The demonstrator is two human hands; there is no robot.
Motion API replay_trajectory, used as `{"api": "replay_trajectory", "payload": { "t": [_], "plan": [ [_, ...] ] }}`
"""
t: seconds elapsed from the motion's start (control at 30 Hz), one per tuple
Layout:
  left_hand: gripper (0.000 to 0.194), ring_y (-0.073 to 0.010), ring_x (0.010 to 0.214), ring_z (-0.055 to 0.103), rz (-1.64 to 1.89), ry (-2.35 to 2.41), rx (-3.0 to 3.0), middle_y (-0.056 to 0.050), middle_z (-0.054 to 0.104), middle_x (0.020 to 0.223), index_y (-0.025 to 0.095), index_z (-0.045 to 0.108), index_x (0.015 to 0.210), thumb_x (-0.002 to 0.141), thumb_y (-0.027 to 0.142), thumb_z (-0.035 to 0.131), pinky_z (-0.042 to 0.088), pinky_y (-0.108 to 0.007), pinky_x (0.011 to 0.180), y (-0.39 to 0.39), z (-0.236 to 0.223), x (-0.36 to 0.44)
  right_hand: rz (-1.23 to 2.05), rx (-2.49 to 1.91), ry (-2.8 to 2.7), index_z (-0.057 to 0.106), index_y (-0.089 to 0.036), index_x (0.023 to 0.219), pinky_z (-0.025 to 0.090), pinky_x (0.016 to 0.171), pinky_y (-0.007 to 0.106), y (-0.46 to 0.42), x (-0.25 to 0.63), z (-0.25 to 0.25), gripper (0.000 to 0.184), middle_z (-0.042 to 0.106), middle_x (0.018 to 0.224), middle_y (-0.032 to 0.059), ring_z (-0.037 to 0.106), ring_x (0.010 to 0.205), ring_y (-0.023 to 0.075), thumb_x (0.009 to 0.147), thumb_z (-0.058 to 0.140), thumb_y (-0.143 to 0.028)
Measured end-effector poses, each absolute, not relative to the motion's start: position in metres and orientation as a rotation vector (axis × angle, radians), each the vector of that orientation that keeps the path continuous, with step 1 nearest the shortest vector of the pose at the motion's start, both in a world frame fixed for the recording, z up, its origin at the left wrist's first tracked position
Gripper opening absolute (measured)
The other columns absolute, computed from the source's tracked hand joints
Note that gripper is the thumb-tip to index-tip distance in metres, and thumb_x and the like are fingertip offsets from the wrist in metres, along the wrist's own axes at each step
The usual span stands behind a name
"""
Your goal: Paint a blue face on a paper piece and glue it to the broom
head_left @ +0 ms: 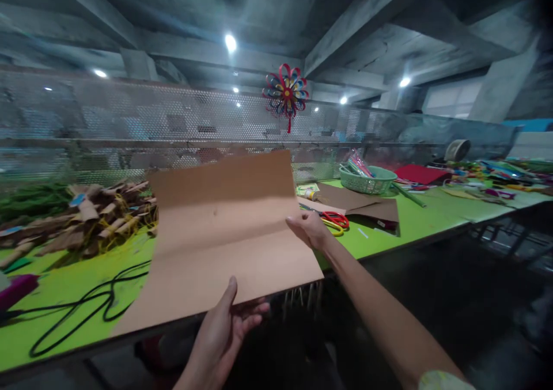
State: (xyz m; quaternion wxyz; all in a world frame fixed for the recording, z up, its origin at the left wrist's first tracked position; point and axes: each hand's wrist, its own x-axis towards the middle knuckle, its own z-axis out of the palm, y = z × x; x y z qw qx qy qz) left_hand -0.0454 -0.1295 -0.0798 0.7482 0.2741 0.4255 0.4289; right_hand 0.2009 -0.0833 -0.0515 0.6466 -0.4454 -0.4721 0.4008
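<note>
A large sheet of brown kraft paper (224,234) curves up in front of me, its far part standing nearly upright over the table. Along its near edge, my left hand (222,326) has the thumb on top and the fingers below the edge, some of them loosely curled. My right hand (311,228) pinches the sheet's right edge between thumb and fingers. Just beyond my right hand lie scissors with red handles (337,220) and a yellow-handled pair (332,228), partly hidden.
Rolled brown paper pieces (99,214) are heaped on the green table (427,220) at left, near a looped black cord (108,292) and a magenta object (19,289). A green basket (367,180) stands behind brown sheets (367,203). A paper flower (287,92) hangs on the mesh partition (173,119).
</note>
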Motion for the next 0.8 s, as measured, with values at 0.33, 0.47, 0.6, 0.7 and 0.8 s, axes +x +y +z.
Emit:
{"api": "replay_trajectory", "payload": {
  "t": [0.33,0.47,0.6,0.7,0.8],
  "plan": [
    [0.032,-0.0249,0.069,0.074,0.757,0.89,0.724,-0.021,0.074,0.083,0.004,0.069,0.089,0.093,0.034,0.059,0.059,-0.027,0.054,-0.141,-0.093,-0.054,1.029,-1.239,-1.045,0.063,-0.014,0.114,0.058,0.075,0.035,-0.043,0.212,-0.092,0.026,0.067,0.108,0.0064,0.067,0.088,0.0173,0.096,0.061,-0.032],
    [0.044,-0.031,0.081,0.074,0.787,0.893,1.414,-0.015,0.076,0.086,0.014,0.075,0.09,0.08,0.057,0.069,0.06,-0.033,0.062,-0.137,-0.091,-0.075,1.003,-1.344,-1.056,0.062,-0.015,0.118,0.058,0.079,0.038,-0.04,0.21,-0.092,0.028,0.066,0.113,0.0076,0.067,0.093,0.0189,0.096,0.061,-0.033],
    [0.042,-0.025,0.1,0.069,1.013,0.901,2.611,-0.01,0.073,0.107,0.023,0.074,0.102,0.097,0.052,0.044,0.056,-0.033,0.087,-0.082,-0.077,-0.082,0.884,-1.508,-1.098,0.061,-0.015,0.12,0.058,0.08,0.039,-0.037,0.214,-0.088,0.03,0.065,0.116,0.0082,0.067,0.095,0.0199,0.096,0.061,-0.033],
    [0.04,-0.0314,0.121,0.058,0.922,0.792,2.841,-0.014,0.069,0.118,0.022,0.073,0.108,0.094,0.049,0.048,0.045,-0.047,0.105,-0.035,-0.081,-0.075,0.721,-1.647,-1.145,0.061,-0.015,0.121,0.057,0.082,0.04,-0.041,0.229,-0.082,0.031,0.065,0.118,0.0081,0.066,0.098,0.0214,0.096,0.061,-0.034],
    [0.038,-0.0343,0.133,0.048,0.793,0.743,2.976,-0.013,0.063,0.134,0.024,0.072,0.116,0.093,0.047,0.052,0.038,-0.054,0.111,-0.01,-0.099,-0.071,0.507,-1.772,-1.2,0.061,-0.016,0.122,0.057,0.085,0.042,-0.05,0.26,-0.074,0.032,0.064,0.12,0.0087,0.066,0.101,0.022,0.096,0.061,-0.035]
  ]
}}
